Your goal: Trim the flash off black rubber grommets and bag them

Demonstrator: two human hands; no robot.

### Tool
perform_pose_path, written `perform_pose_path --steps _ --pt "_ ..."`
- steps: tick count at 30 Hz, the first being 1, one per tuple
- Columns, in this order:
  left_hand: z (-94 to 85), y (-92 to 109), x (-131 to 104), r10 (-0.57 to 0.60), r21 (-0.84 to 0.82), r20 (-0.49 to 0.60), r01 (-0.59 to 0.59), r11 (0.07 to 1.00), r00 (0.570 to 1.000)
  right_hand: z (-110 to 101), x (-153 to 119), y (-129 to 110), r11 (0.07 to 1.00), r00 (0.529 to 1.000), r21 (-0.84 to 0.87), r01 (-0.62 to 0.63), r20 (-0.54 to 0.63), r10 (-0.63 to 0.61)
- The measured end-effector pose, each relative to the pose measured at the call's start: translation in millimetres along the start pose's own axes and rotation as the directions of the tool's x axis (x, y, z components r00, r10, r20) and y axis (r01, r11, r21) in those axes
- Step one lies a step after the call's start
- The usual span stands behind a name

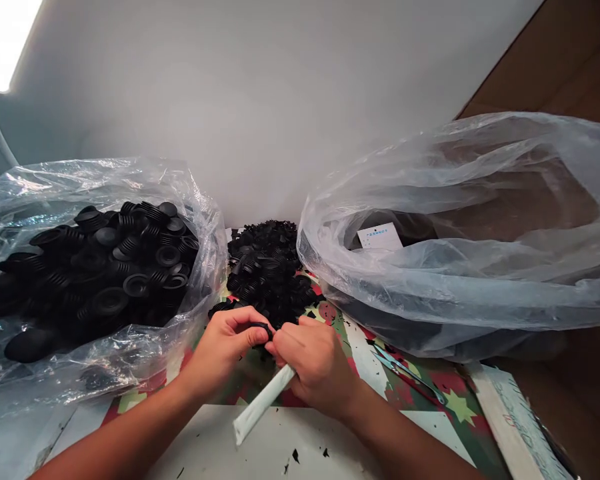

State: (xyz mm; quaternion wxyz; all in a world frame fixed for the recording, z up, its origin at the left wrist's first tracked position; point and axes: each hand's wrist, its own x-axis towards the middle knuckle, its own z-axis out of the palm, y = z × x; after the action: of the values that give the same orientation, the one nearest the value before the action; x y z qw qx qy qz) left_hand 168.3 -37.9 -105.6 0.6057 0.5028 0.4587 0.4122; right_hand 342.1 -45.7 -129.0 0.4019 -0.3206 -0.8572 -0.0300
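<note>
My left hand (pixel 230 347) pinches a small black rubber part (pixel 264 328) between thumb and fingers, in front of the black pile. Closed and touching the same part, my right hand (pixel 313 360) is wrapped round a white stick-like handle (pixel 265 405) that sticks out toward the lower left. The far end of this tool is hidden by the fingers. Behind both hands lies a heap of black ribbed rubber parts and scraps (pixel 265 267). On the left, a clear plastic bag (pixel 207 233) holds many black round ribbed parts (pixel 113 300).
A large clear bag (pixel 445 267) with a white card (pixel 380 237) inside stands at the right. Scissors (pixel 410 373) lie on the patterned cover, near a white block with writing (pixel 510 413). A lamp (pixel 7 40) is at upper left.
</note>
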Motion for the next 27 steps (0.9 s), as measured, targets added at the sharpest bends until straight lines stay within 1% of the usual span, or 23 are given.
perform_pose_path --steps 2,4,6,7,9,11,12,14,16,17,19,20,22,25,27 --pt "6.6 -2.6 -1.6 -0.096 -0.128 -0.047 0.090 0.988 0.994 2.1 0.7 -0.5 0.995 0.998 -0.090 0.051 -0.040 -0.054" --pt "13.3 -4.8 -2.6 -0.198 -0.252 -0.067 0.176 0.952 0.978 4.8 1.0 -1.0 0.989 0.996 -0.140 0.052 -0.066 -0.062" --pt "16.0 -5.3 -1.6 -0.248 -0.340 -0.069 0.211 0.916 0.966 7.6 0.5 -3.4 0.987 0.994 -0.158 0.032 -0.097 -0.047" --pt "15.1 -4.6 0.1 -0.248 -0.366 -0.094 0.198 0.909 0.964 8.9 -0.3 -5.7 0.987 0.993 -0.155 0.034 -0.103 -0.050" --pt "8.6 -1.9 5.1 -0.211 -0.382 -0.216 0.117 0.917 0.953 11.5 -2.8 -11.5 0.990 0.993 -0.126 0.071 -0.085 -0.082" --pt "-0.9 1.1 10.1 -0.131 -0.351 -0.347 0.001 0.937 0.929 14.4 -6.3 -15.6 0.991 0.993 -0.076 0.107 -0.039 -0.110" --pt "-5.2 1.9 11.7 -0.085 -0.324 -0.364 -0.041 0.945 0.927 15.8 -8.1 -15.7 0.994 0.995 -0.060 0.097 -0.021 -0.098" --pt "-10.8 1.3 12.6 -0.025 -0.277 -0.297 -0.061 0.959 0.955 17.8 -10.9 -11.0 0.996 0.999 -0.073 0.041 0.013 -0.040" --pt "-12.1 -1.7 11.2 0.044 -0.219 -0.218 -0.093 0.971 0.975 17.7 -12.4 -1.8 0.996 0.997 -0.068 -0.049 0.063 0.053" --pt "-11.9 -3.3 10.2 0.084 -0.185 -0.198 -0.121 0.975 0.977 16.5 -12.6 3.1 0.993 0.989 -0.027 -0.112 0.093 0.114" --pt "-11.1 -5.4 8.4 0.149 -0.115 -0.186 -0.172 0.978 0.971 12.5 -12.1 10.4 0.961 0.964 0.124 -0.248 0.126 0.232" --pt "-10.9 -5.5 7.6 0.165 -0.085 -0.182 -0.182 0.980 0.969 10.2 -11.3 12.2 0.930 0.952 0.209 -0.302 0.115 0.284" --pt "-10.7 -4.2 5.9 0.177 -0.034 -0.158 -0.185 0.982 0.971 5.5 -9.1 11.9 0.870 0.929 0.337 -0.361 0.047 0.368" --pt "-9.4 -1.8 2.7 0.189 0.060 -0.118 -0.183 0.981 0.975 0.5 -5.5 5.3 0.836 0.896 0.402 -0.374 -0.075 0.437" --pt "-7.4 -2.0 0.8 0.201 0.131 -0.092 -0.189 0.973 0.975 -1.1 -4.1 0.3 0.845 0.896 0.409 -0.345 -0.125 0.427"
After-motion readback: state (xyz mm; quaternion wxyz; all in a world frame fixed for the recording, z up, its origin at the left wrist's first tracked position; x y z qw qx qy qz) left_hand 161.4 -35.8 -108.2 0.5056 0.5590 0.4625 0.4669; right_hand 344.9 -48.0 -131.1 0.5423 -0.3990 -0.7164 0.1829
